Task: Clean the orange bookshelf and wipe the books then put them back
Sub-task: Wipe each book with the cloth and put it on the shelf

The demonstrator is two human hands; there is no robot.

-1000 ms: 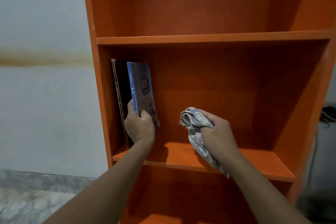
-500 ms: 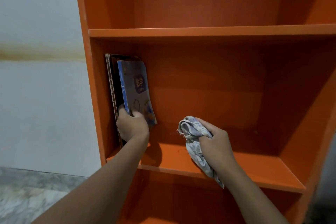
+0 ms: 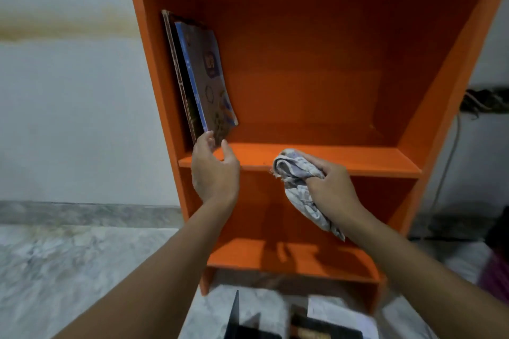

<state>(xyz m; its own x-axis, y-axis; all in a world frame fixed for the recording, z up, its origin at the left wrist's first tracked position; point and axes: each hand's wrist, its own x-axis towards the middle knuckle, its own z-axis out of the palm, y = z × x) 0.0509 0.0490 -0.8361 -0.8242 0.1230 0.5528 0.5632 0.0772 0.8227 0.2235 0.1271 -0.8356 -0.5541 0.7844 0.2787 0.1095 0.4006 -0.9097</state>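
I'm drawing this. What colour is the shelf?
The shelf is orange; the head view shows it best.

A white wall [image 3: 68, 104] fills the left side. A brownish stain band [image 3: 68, 22] runs level across the upper part of the wall. At the foot of the wall lies a grey marble skirting strip [image 3: 82, 213], and below that a pale veined marble floor [image 3: 68, 270]. Far right against the wall hangs a dark cable tangle [image 3: 484, 100], with a pale cord [image 3: 449, 162] trailing down the wall from it. A blurred purple fabric [image 3: 495, 275] sits low by the wall's right end.

Leaning books [image 3: 201, 77]; cloth [image 3: 296, 170] in right hand [image 3: 330, 187]
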